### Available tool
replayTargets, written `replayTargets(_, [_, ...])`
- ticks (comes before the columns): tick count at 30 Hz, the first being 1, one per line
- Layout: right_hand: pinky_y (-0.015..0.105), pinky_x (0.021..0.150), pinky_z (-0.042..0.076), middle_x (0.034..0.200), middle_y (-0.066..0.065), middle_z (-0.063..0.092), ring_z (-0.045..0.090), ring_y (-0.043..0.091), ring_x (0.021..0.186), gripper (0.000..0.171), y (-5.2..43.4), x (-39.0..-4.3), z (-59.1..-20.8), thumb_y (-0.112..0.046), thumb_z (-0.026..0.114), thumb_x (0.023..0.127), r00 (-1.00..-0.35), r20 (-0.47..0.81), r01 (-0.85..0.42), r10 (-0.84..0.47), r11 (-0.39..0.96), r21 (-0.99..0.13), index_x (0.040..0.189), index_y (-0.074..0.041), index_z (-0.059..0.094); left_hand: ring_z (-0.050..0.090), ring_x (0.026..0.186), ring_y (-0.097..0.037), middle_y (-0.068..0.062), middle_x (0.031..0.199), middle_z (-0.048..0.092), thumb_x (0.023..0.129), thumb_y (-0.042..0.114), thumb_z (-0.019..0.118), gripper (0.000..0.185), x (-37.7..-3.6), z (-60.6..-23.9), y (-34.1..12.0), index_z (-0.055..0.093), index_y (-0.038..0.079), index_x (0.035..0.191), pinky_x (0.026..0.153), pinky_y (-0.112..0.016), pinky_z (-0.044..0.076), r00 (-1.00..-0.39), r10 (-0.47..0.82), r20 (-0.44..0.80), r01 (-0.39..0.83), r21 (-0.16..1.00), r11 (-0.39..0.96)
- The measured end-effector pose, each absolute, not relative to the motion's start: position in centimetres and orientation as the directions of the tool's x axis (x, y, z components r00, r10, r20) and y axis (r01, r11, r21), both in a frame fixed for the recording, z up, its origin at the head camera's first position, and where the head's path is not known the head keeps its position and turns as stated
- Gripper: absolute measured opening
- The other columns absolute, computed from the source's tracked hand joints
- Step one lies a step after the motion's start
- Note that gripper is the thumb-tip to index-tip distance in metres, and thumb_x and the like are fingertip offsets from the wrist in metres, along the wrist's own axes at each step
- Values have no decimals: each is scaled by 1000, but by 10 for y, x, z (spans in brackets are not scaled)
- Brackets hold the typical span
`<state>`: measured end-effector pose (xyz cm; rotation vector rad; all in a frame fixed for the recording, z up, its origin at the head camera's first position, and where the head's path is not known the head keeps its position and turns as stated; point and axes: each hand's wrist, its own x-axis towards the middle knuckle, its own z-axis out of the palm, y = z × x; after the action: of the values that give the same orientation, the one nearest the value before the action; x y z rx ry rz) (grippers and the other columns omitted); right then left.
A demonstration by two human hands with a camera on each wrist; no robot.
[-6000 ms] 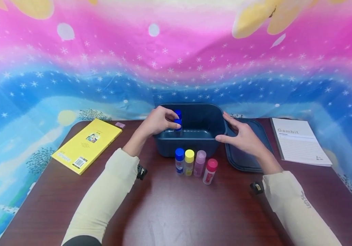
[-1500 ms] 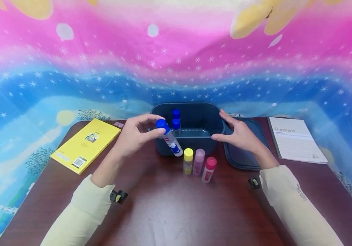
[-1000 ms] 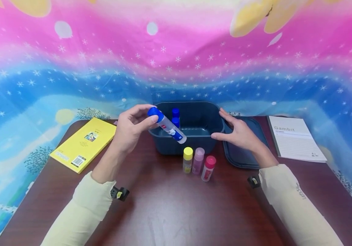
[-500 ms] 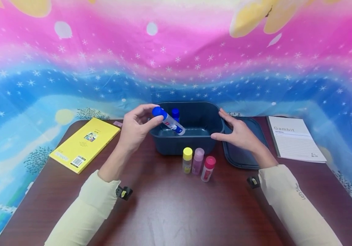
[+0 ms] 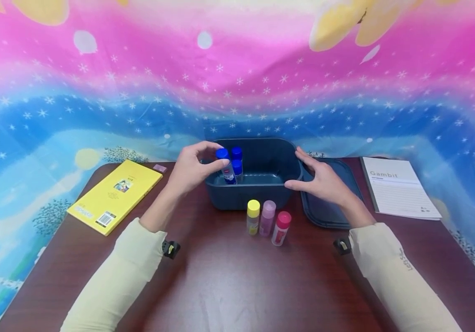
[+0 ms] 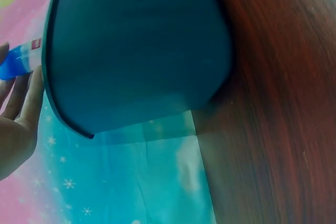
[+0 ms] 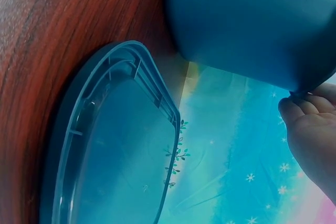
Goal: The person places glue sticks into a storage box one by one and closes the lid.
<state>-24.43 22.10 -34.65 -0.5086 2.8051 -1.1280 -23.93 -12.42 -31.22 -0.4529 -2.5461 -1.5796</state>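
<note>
Head view: our left hand [image 5: 193,167] pinches a blue-capped glue stick [image 5: 225,167] by its cap, lowering it upright into the dark blue plastic bin [image 5: 258,196] beside two others, while our right hand [image 5: 322,180] rests with relaxed fingers on the bin's right rim. Next, we judge, comes letting go and reaching for the smooth, round yellow-capped stick [image 5: 253,216] on the wooden table [image 5: 237,286].

Starry pink-blue backdrop [image 5: 137,92] — dark wooden table [image 5: 241,286]

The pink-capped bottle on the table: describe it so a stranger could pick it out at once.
Find the dark blue bin at the back middle of the brown table. Just in front of it stand three small bottles in a row. The pink-capped bottle is the rightmost, leaning slightly, with a bright pink cap, unlike the pale lilac bottle beside it and the yellow-capped bottle at the left end.
</note>
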Motion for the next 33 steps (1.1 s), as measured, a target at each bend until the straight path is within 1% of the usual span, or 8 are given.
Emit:
replayTargets(5, [68, 114, 24, 169, 0, 13, 20, 39, 152, 97, 221, -244, -346, -49, 74, 91, -943, 44, -269, -329, 680, -682, 163, -16, 19, 66, 101, -22, -7, 107, 70, 89, 26, 81, 34, -244, -315, -120, 70, 10, 117, 78, -40, 59, -944, 269, 192, 310, 798, 517])
replayTargets(13, [67, 113, 25, 169, 0, 14, 20, 38, 152, 97, 220, -245, -347, -50, 75, 90, -944, 52, -272, -326, 676, -685, 163, -16, 20, 66, 97, -24, -10, 104, 70, 87, 18, 83, 32, -252, -318, -112, 70, 5, 113, 76, -37, 60, -939, 328, 100, 285, 759, 585])
replayTargets(15, [68, 113, 25, 169, 0, 14, 19, 38, 152, 97, 220, -246, -348, -49, 75, 90, -943, 52, -273, -329, 673, -688, 163, -16, 20, 67, 97, -24, -10, 104, 71, 86, 18, 83, 31, -254, -319, -110, 70, 4, 112, 78, -39, 60, -933, 347, 95, 302, 731, 612])
replayTargets(17, [68, 113, 24, 169, 0, 14, 19, 38, 152, 97, 221, -246, -347, -49, 75, 90, -942, 50, -272, -331, 671, -690, 163, -16, 20, 68, 97, -24, -10, 103, 72, 86, 18, 84, 32, -254, -319, -108, 70, 3, 111, 92, -39, 54, -924, 370, 98, 332, 686, 647])
replayTargets(20, [68, 113, 24, 169, 0, 13, 19, 38, 152, 97, 221, -245, -346, -48, 74, 91, -941, 46, -272, -334, 669, -692, 163, -16, 19, 69, 96, -23, -10, 101, 74, 86, 17, 84, 32, -255, -319, -105, 71, 2, 111, 95, -40, 52, -915, 392, 98, 363, 625, 691])
replayTargets(22, [67, 113, 25, 169, 0, 13, 19, 38, 152, 96, 221, -245, -346, -47, 74, 91, -941, 45, -270, -334, 667, -694, 163, -16, 19, 70, 95, -22, -10, 100, 74, 86, 17, 84, 32, -255, -319, -104, 71, 1, 111, 95, -38, 52, -914, 395, 95, 369, 602, 709])
replayTargets(25, [67, 113, 25, 169, -1, 13, 18, 38, 152, 95, 220, -245, -346, -43, 75, 92, -942, 43, -269, -334, 669, -693, 163, -16, 18, 70, 93, -21, -10, 99, 74, 86, 16, 84, 31, -255, -318, -103, 72, 1, 110, 82, -35, 59, -916, 392, 85, 364, 587, 723])
replayTargets(33, [67, 113, 25, 169, 0, 13, 19, 38, 152, 95, 221, -245, -346, -45, 75, 92, -941, 51, -275, -335, 668, -692, 163, -16, 19, 71, 95, -22, -10, 100, 75, 86, 16, 84, 32, -256, -317, -102, 73, 0, 110, 85, -34, 58, -919, 391, 57, 356, 550, 755])
